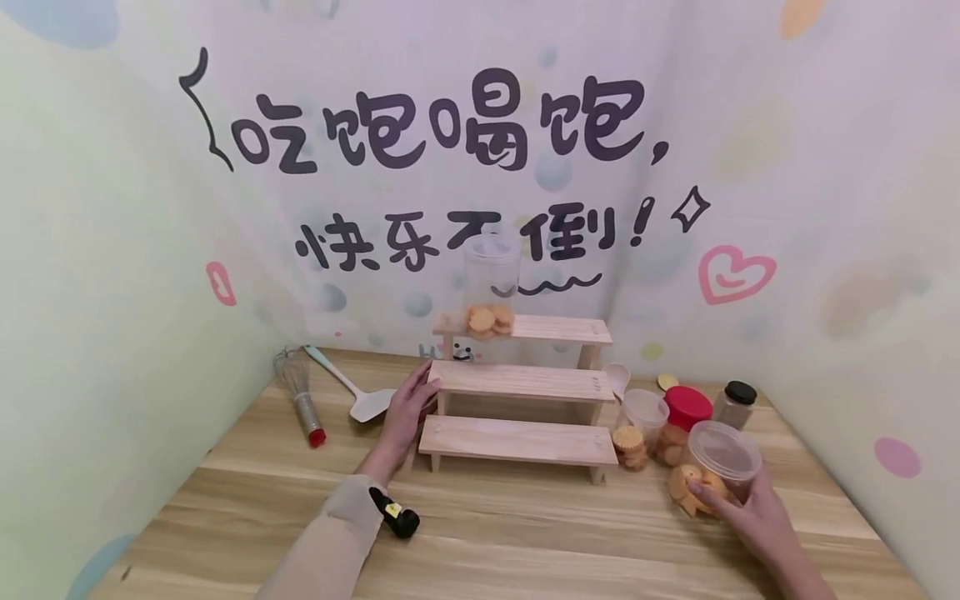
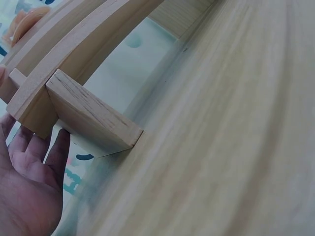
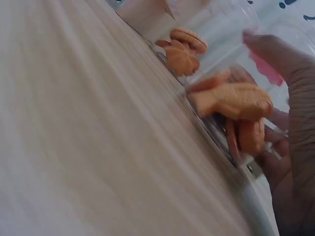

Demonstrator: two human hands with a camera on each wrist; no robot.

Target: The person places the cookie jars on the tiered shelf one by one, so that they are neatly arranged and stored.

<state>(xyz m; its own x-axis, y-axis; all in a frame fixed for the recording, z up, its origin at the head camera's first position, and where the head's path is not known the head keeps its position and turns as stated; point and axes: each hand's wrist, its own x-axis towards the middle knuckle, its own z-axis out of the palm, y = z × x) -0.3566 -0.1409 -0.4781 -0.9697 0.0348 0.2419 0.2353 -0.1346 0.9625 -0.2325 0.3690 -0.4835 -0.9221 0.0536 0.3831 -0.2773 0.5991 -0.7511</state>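
My left hand (image 1: pixel 407 417) holds the left end of the middle step of a three-tier wooden stand (image 1: pixel 517 379). In the left wrist view, the fingers (image 2: pixel 37 147) reach behind the end of the plank. At the right, my right hand (image 1: pixel 761 512) grips a clear plastic jar (image 1: pixel 723 450) with a see-through lid, thumb on the near side. Fish-shaped cookies (image 3: pixel 236 101) lie in its bottom, low over the table in the right wrist view. Another clear jar (image 1: pixel 491 275), with round cookies, stands on the top step.
Right of the stand are a clear jar with round cookies (image 1: pixel 632 446), a red-lidded jar (image 1: pixel 686 412) and a black-lidded jar (image 1: pixel 735 404). A spoon (image 1: pixel 617 379) lies behind them. Left are a whisk (image 1: pixel 303 404) and a white spatula (image 1: pixel 367 404). A printed cloth (image 1: pixel 450 50) hangs behind.
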